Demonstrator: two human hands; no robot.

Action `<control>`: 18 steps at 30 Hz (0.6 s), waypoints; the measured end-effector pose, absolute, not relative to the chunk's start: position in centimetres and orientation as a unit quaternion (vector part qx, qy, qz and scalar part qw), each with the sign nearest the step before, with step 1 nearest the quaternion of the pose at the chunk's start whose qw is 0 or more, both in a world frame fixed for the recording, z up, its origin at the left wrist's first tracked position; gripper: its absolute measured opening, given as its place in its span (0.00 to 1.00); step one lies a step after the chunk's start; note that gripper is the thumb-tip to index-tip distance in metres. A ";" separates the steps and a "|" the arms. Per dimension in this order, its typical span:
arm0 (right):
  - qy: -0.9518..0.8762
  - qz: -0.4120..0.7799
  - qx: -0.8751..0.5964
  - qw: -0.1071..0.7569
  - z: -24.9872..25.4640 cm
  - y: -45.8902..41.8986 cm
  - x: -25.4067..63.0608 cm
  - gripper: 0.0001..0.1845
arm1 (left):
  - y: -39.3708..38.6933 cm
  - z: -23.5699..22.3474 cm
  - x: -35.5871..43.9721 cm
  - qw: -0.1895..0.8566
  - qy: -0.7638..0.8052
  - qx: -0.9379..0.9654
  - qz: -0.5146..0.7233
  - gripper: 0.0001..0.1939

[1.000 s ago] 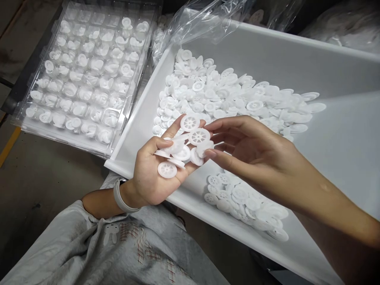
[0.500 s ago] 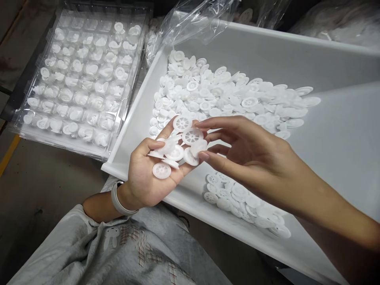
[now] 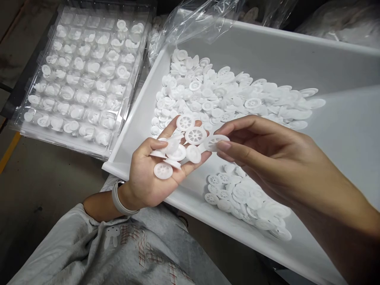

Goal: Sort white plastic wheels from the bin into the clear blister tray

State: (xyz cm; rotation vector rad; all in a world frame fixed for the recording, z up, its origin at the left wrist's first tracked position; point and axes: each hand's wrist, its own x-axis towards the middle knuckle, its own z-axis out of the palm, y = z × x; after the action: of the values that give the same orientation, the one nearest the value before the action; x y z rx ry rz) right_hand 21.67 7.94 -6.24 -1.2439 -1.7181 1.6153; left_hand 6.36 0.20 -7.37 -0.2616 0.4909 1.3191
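My left hand [image 3: 157, 174] is palm up and holds several small white plastic wheels [image 3: 196, 135] with spoked centres, the thumb resting on some of them. Just to its right, my right hand [image 3: 261, 154] pinches one spoked white wheel [image 3: 214, 142] between thumb and forefinger, above the left fingertips. Both hands are over the near left side of a white bin [image 3: 341, 130]. Inside it lie a large heap of white wheels [image 3: 208, 89] at the back and a smaller pile [image 3: 249, 202] near the front wall.
Left of the bin, a stack of clear plastic trays [image 3: 80, 79] has white pieces in its compartments. Clear plastic film [image 3: 202, 23] hangs over the bin's back left corner. A cloudy plastic bag [image 3: 341, 19] lies behind the bin.
My right hand has taken hold of one wheel from the left palm and drawn it to the right. My left hand stays almost in place with the other wheels.
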 end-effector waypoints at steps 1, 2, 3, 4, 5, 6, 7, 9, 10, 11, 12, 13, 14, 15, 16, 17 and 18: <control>-0.622 0.593 -0.455 0.234 -6.3 7.9 21.7 0.10 | 0.2 -7.3 6.4 0.755 0.222 -0.117 0.606 0.28; -0.619 0.595 -0.457 0.233 -6.4 7.9 21.7 0.10 | 0.2 -7.3 6.4 0.755 0.221 -0.114 0.607 0.29; -0.616 0.597 -0.458 0.232 -6.4 7.8 21.6 0.11 | 0.2 -7.3 6.4 0.756 0.220 -0.111 0.607 0.29; -0.614 0.598 -0.460 0.232 -6.5 7.8 21.6 0.11 | 0.2 -7.3 6.3 0.756 0.220 -0.110 0.607 0.29; -0.613 0.598 -0.462 0.231 -6.5 7.7 21.6 0.12 | 0.2 -7.3 6.3 0.756 0.221 -0.109 0.606 0.30; -0.613 0.597 -0.463 0.230 -6.5 7.6 21.6 0.12 | 0.2 -7.3 6.3 0.756 0.221 -0.109 0.606 0.30; -0.614 0.596 -0.463 0.230 -6.5 7.6 21.6 0.12 | 0.2 -7.4 6.2 0.757 0.218 -0.108 0.606 0.30; -0.618 0.595 -0.460 0.229 -6.5 7.5 21.6 0.13 | 0.2 -7.5 6.2 0.759 0.210 -0.104 0.608 0.30; -0.620 0.595 -0.459 0.228 -6.5 7.5 21.6 0.12 | 0.2 -7.5 6.2 0.759 0.205 -0.102 0.609 0.30; -0.621 0.595 -0.458 0.227 -6.5 7.4 21.6 0.12 | 0.2 -7.6 6.2 0.760 0.202 -0.100 0.609 0.31; -0.620 0.596 -0.458 0.226 -6.5 7.4 21.6 0.12 | 0.2 -7.5 6.2 0.761 0.200 -0.098 0.609 0.32; -0.618 0.598 -0.458 0.225 -6.5 7.4 21.6 0.12 | 0.2 -7.5 6.2 0.761 0.202 -0.096 0.609 0.32; -0.616 0.601 -0.458 0.224 -6.5 7.4 21.6 0.11 | 0.2 -7.4 6.2 0.761 0.204 -0.094 0.609 0.33; -0.612 0.605 -0.457 0.223 -6.5 7.4 21.6 0.11 | 0.1 -7.3 6.2 0.760 0.206 -0.093 0.609 0.33; -0.609 0.609 -0.455 0.225 -6.5 7.3 21.6 0.10 | 0.1 -7.2 6.2 0.759 0.208 -0.091 0.610 0.33; -0.607 0.613 -0.452 0.227 -6.5 7.3 21.6 0.10 | 0.1 -7.2 6.2 0.757 0.211 -0.091 0.612 0.33; -0.605 0.617 -0.449 0.228 -6.5 7.3 21.6 0.10 | 0.0 -7.1 6.2 0.756 0.212 -0.091 0.613 0.32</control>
State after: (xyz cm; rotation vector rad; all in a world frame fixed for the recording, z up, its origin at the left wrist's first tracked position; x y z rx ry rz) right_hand 21.63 7.33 -6.54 -1.2360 -1.6658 1.6980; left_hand 6.25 0.02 -7.12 -0.1988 0.4627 1.3356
